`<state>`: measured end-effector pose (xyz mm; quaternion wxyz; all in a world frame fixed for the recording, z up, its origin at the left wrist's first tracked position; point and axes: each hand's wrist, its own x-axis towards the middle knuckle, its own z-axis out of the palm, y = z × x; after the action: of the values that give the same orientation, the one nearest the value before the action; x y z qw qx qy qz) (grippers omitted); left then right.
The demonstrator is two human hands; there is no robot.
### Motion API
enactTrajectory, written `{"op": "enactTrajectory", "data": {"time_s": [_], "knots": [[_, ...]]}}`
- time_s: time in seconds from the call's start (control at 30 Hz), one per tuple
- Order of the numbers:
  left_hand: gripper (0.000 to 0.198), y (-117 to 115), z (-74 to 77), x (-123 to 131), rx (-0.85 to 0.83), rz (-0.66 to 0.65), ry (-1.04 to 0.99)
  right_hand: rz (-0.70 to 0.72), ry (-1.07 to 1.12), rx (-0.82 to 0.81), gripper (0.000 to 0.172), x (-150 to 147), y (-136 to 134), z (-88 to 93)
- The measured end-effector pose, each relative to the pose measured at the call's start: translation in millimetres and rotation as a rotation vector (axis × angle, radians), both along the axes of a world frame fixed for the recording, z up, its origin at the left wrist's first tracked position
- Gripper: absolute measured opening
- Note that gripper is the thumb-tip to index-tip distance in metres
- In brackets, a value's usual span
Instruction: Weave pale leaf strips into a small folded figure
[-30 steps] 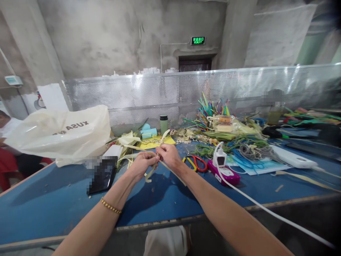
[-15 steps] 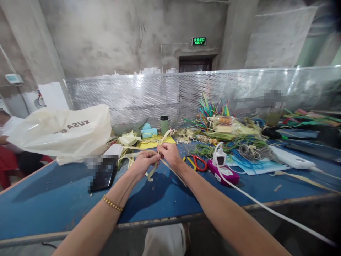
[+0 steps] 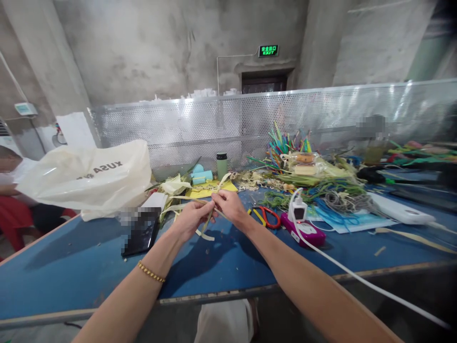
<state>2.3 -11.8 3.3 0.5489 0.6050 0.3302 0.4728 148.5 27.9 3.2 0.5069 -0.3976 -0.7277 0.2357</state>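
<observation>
Both of my hands meet above the middle of the blue table [image 3: 71, 271]. My left hand [image 3: 190, 220] is closed, pinching pale yellow-green leaf strips [image 3: 205, 229] that hang and curl below my fingers. My right hand [image 3: 231, 206] is closed too, gripping the same strips from the right, fingertips close to those of the left. One long strip runs off to the left toward a heap of pale leaves [image 3: 172, 186]. A gold bracelet [image 3: 151, 272] sits on my left wrist.
A dark phone [image 3: 141, 231] lies left of my hands, beside a big white plastic bag [image 3: 85, 178]. Red-and-yellow scissors [image 3: 264, 215], a magenta power strip [image 3: 303, 229] with white cable, and coloured strips [image 3: 314, 181] lie right. A person sits far left.
My hands stay together and have shifted slightly; the hanging strip ends have swung and now curl lower right beneath my left hand. The view has tilted a little.
</observation>
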Motion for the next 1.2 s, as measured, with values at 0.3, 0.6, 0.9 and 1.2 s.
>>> {"op": "enactTrajectory", "data": {"time_s": [0.3,0.6,0.9,1.2], "knots": [[0.032,3,-6.3,5,0.044,0.014,-0.017,-0.014,-0.027,0.024,0.031,-2,0,0.2],[0.028,2,-4.6,4,0.116,0.017,0.064,-0.075,-0.006,0.013,0.035,-4,3,-4.4],[0.031,0,-3.8,5,0.096,0.000,0.041,-0.046,0.004,-0.050,0.031,-5,3,-4.9],[0.020,6,-7.0,0,0.072,0.148,0.087,-0.134,-0.254,0.293,0.028,6,-13,13.2]]}}
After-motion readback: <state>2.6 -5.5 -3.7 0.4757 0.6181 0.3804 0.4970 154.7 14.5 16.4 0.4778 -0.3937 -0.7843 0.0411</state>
